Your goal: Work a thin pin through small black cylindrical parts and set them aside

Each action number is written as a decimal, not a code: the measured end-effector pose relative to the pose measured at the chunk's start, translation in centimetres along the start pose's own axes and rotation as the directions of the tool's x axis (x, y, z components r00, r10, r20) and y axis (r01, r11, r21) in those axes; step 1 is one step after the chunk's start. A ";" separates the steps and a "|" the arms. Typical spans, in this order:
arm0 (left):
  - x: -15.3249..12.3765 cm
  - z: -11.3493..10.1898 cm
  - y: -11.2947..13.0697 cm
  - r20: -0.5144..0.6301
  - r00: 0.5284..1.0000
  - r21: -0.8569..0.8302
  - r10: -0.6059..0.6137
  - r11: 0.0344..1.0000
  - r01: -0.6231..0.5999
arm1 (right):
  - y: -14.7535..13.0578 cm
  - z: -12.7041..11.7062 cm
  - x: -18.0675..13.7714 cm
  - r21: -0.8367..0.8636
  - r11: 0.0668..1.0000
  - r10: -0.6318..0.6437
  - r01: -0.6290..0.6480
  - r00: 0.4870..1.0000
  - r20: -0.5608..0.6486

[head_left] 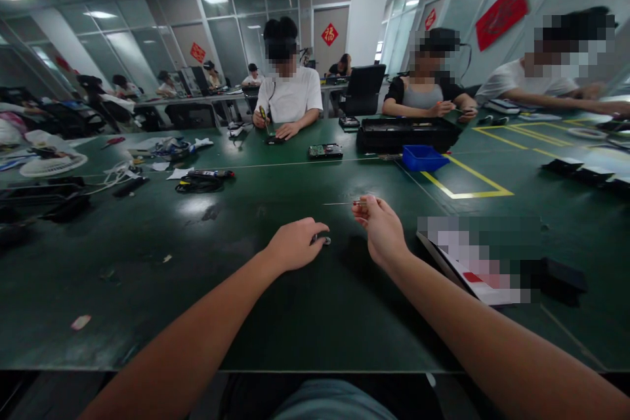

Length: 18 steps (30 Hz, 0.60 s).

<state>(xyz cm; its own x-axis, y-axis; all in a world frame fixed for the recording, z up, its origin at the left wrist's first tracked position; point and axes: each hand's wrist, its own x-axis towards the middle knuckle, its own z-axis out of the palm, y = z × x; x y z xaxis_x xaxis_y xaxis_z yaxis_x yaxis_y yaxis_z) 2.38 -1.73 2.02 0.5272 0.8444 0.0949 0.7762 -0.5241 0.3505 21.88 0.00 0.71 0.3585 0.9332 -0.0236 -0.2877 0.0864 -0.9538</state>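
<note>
My left hand rests knuckles-up on the green table, fingers curled over a small dark round part that peeks out at the fingertips. My right hand hovers just to the right, fingers pinched on a thin screwdriver whose slim shaft points left, level above the table. The two hands are about a hand's width apart.
A blurred paper and a black box lie to my right. Farther off sit a blue bin, a black tray, a circuit board, and cables. Three people sit working across the table. Yellow tape marks a zone.
</note>
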 end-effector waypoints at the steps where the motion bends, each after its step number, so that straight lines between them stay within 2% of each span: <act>1: 0.1 0.2 0.1 0.021 1.000 0.050 0.011 0.999 -0.012 | 0.0 0.0 -0.1 0.003 1.000 -0.002 0.002 1.000 0.008; 4: 0.4 0.7 0.2 0.052 0.998 0.141 0.027 0.989 -0.034 | -0.3 0.1 -0.3 0.001 1.000 -0.010 0.010 1.000 0.025; 7: 0.6 0.8 0.0 0.027 1.000 0.092 0.009 0.996 -0.011 | -0.5 0.1 -0.4 -0.010 1.000 -0.012 0.013 0.999 0.035; 10: 0.6 0.3 -0.6 -0.041 0.998 -0.107 -0.040 0.994 0.035 | -0.4 0.0 -0.3 -0.008 1.000 -0.008 0.008 1.000 0.028; 13: 0.6 -0.6 -1.7 -0.164 0.978 -0.293 -0.126 0.953 0.074 | -0.2 -0.1 -0.2 0.010 1.000 -0.009 0.009 0.999 0.035; 16: 0.9 -1.4 -3.1 -0.261 0.937 -0.455 -0.233 0.886 0.093 | 0.0 -0.2 -0.1 0.021 1.000 0.000 -0.001 0.999 0.051; 18: 1.1 -2.0 -4.1 -0.257 0.915 -0.586 -0.311 0.803 0.108 | 0.0 -0.3 -0.1 0.014 1.000 0.009 -0.010 0.998 0.069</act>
<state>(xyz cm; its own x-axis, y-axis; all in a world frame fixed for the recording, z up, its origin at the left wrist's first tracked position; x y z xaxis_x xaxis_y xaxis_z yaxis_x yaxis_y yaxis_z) -0.89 1.54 2.57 0.1515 0.9642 0.2176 0.4774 -0.2641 0.8380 22.07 -0.14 0.58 0.2937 0.9558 -0.0113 -0.3035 0.0820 -0.9493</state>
